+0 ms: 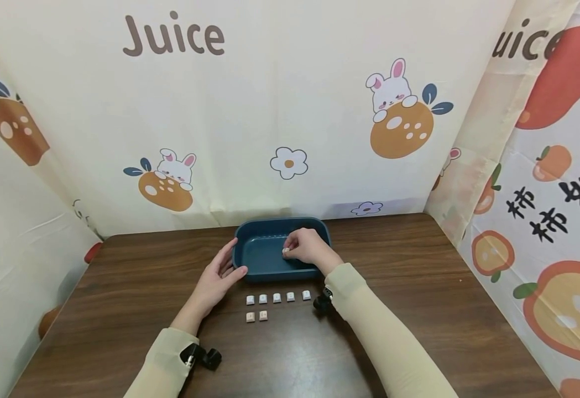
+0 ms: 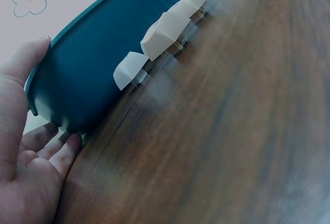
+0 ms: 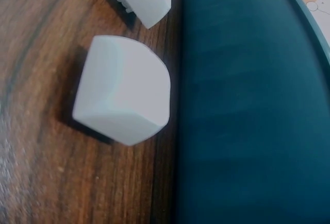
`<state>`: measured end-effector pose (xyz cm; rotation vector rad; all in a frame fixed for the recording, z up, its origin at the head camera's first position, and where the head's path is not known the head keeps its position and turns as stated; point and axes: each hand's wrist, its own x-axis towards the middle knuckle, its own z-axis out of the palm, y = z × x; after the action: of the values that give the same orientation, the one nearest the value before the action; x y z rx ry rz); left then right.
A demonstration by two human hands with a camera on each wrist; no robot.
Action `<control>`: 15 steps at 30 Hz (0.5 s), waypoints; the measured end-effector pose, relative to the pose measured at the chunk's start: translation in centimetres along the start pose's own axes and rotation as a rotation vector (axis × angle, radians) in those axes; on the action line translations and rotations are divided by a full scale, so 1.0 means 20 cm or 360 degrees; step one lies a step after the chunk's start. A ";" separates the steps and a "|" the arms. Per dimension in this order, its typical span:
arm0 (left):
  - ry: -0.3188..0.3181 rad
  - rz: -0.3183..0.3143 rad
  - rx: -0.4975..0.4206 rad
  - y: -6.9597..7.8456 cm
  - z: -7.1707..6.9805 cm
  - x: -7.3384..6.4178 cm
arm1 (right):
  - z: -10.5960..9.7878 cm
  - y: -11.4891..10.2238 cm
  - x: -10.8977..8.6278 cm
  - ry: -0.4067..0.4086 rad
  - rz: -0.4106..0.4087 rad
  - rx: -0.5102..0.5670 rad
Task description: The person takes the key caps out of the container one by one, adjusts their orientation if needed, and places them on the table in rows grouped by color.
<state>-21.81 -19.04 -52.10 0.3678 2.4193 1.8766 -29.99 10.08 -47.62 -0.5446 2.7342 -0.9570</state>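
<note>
A blue rectangular tray (image 1: 265,275) stands at the back of the table. My left hand (image 1: 218,273) spreads round its left end, thumb at the front corner and fingers along the side; in the left wrist view, the thumb (image 2: 35,54) touches the rim and the fingertips meet the wall. Inside the tray, my right hand (image 1: 307,247) pinches a small white keycap (image 1: 286,250) low over the floor. In front of the tray lies a row of white keycaps (image 1: 277,298), with two pinkish keycaps (image 1: 263,315) nearer me. The right wrist view shows a white keycap (image 3: 124,90) close up, beside the tray.
The brown wooden table (image 1: 394,309) extends on both sides of the tray. A printed curtain (image 1: 250,110) hangs right behind the tray, and more printed cloth (image 1: 558,221) closes off the right side.
</note>
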 end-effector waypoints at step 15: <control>-0.0007 -0.0019 -0.0004 0.00 0.00 0.00 | 0.00 -0.01 -0.01 -0.0006 -0.0195 0.0025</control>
<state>-21.81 -19.03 -52.11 0.3566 2.4107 1.8717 -29.81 9.92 -47.47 -0.7174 2.7143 -1.0033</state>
